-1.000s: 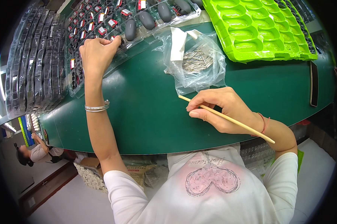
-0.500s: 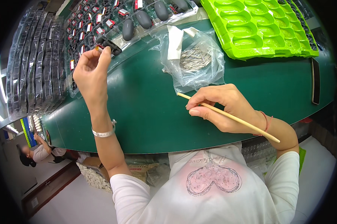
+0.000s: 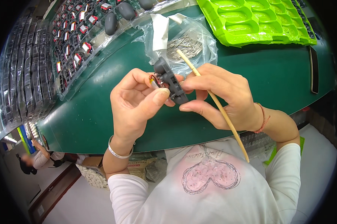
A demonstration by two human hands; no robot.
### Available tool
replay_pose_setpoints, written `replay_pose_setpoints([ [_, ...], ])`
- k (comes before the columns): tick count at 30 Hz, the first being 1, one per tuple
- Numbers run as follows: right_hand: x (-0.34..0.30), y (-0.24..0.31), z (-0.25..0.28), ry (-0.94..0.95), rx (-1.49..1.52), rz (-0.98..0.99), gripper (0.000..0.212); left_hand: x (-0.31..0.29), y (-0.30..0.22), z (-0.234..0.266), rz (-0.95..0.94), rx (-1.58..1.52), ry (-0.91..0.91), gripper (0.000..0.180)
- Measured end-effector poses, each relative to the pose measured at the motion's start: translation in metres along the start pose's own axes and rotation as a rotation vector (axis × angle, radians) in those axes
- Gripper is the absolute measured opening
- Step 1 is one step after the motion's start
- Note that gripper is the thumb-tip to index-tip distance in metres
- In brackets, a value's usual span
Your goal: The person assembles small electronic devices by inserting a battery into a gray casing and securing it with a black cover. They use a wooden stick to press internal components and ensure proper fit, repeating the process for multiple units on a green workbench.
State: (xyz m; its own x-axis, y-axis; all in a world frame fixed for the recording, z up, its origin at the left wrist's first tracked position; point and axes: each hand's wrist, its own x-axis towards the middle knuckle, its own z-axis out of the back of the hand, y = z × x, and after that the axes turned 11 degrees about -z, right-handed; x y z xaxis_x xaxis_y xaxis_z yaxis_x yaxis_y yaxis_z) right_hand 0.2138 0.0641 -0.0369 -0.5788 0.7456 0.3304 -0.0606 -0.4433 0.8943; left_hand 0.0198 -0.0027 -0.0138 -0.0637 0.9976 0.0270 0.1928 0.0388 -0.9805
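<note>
In front of my chest, my left hand [image 3: 133,102] pinches a dark grey plastic housing [image 3: 173,84] that stands tilted. On the housing's left side sits a small silver battery [image 3: 154,83] with a yellow edge and red wires, partly behind my thumb. My right hand [image 3: 230,93] is closed round a thin wooden stick [image 3: 219,104], which slants from the bag down toward my shirt. The right fingertips also meet the housing's right side. Just beyond both hands lies a clear plastic bag [image 3: 210,56] of thin metal pins [image 3: 189,46], with white paper strips [image 3: 160,31] at its mouth.
Clear trays [image 3: 73,87] at the far left carry rows of parts with red and silver batteries, plus dark rounded cases [image 3: 110,24]. Stacked dark trays [image 3: 22,74] stand at the left. A bright green moulded tray [image 3: 243,28] and a black bar [image 3: 314,71] lie right. Another person [image 3: 45,156] is further left.
My left hand has come from the trays to the middle with the housing. My right hand has moved up against it, still gripping the wooden stick, now steeper. The view has shifted slightly.
</note>
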Motion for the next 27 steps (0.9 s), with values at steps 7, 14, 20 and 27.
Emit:
replay_pose_setpoints([
  [7,0.004,-0.002,0.005,0.014,0.069,0.028,0.031,-0.002,0.004,0.005,-0.037,-0.137,-0.016,0.015],
  [14,0.003,-0.002,0.002,0.002,0.088,-0.028,0.026,-0.005,0.005,0.002,-0.029,-0.158,-0.073,0.014],
  [20,0.004,-0.004,0.001,0.009,0.082,-0.054,0.025,-0.009,0.001,-0.004,-0.092,0.008,-0.148,0.016],
  [27,0.006,-0.010,0.002,-0.051,-0.090,0.116,0.029,-0.008,0.003,-0.001,-0.062,-0.059,-0.117,0.017],
])
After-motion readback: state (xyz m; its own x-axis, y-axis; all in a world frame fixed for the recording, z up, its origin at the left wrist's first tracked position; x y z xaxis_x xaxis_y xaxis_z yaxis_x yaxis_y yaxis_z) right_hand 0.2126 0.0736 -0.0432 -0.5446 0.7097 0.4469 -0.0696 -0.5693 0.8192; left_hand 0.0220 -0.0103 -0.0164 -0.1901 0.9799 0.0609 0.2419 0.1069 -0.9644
